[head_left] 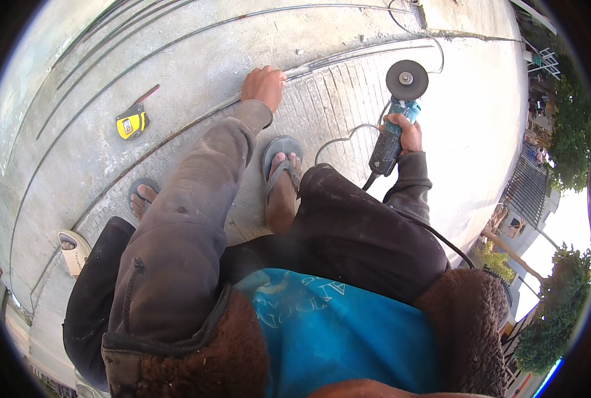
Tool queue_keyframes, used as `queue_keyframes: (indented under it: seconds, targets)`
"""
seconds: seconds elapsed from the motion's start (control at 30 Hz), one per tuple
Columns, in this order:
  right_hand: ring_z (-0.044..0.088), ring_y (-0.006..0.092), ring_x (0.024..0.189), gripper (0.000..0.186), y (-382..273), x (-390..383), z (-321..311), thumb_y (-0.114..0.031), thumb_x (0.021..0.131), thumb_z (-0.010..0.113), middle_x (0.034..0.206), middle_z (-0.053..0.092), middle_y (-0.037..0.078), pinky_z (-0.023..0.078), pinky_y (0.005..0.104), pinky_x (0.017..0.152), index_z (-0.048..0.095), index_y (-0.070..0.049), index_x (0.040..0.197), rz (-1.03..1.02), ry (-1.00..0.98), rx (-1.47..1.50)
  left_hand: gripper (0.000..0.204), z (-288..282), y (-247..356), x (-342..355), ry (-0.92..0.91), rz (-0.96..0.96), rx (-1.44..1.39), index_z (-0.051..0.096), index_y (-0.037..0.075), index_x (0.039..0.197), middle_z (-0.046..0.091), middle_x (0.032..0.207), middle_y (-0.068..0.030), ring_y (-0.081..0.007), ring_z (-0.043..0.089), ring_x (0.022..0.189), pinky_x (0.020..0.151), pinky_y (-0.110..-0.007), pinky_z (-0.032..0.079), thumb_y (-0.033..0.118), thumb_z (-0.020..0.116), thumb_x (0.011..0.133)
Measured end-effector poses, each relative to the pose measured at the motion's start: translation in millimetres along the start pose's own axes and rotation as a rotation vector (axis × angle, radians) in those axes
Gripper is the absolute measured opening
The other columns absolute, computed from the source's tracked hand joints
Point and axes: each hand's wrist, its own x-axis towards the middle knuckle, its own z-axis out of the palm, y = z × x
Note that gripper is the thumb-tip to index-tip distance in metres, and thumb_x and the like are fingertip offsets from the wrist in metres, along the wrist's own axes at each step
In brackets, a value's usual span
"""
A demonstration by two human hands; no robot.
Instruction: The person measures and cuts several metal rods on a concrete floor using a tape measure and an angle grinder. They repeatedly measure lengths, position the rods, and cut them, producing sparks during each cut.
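Note:
My left hand (263,86) is closed on a long thin steel rod (169,137) at floor level; the underside of the grip is hidden. From there more thin rods (368,53) run on to the right, close together. In my right hand (409,132) is an angle grinder (386,147), gripped around its body near the teal head. Its dark round disc (407,80) points away from me, apart from the rods. Whether the disc spins I cannot tell. A yellow and black tape measure (132,123) lies on the concrete left of my left hand.
Several long rods (129,69) curve across the concrete floor (202,73) at the far left. The grinder's black cord (451,245) passes my right leg. A thin wire (348,136) loops near my sandalled foot (282,172). At the left is a foot in a cream slide (75,252).

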Motion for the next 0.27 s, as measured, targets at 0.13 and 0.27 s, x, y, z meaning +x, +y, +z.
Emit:
queue_keyframes:
  seconds: [0.13, 0.27]
  targets:
    - [0.065, 0.0248, 0.061, 0.029, 16, 12, -16, -0.015, 0.075, 0.065, 0.075, 0.064, 0.017, 0.055, 0.0347, 0.055, 0.061, 0.008, 0.092, 0.041, 0.019, 0.069, 0.014, -14, 7, 2, -0.053, 0.016, 0.121, 0.073, 0.017, 0.096, 0.067, 0.097, -0.0059, -0.0245, 0.061, 0.093, 0.086, -0.041, 0.043, 0.024, 0.063, 0.090]
    - [0.067, 0.0277, 0.070, 0.039, 28, 36, -26, -0.012, 0.073, 0.068, 0.085, 0.064, 0.015, 0.056, 0.0382, 0.062, 0.057, 0.004, 0.107, 0.142, -0.014, 0.239, 0.015, -30, 17, 24, -0.123, -0.057, 0.174, 0.074, 0.018, 0.096, 0.069, 0.098, -0.0018, -0.0217, 0.062, 0.096, 0.087, -0.042, 0.041, 0.029, 0.067, 0.088]
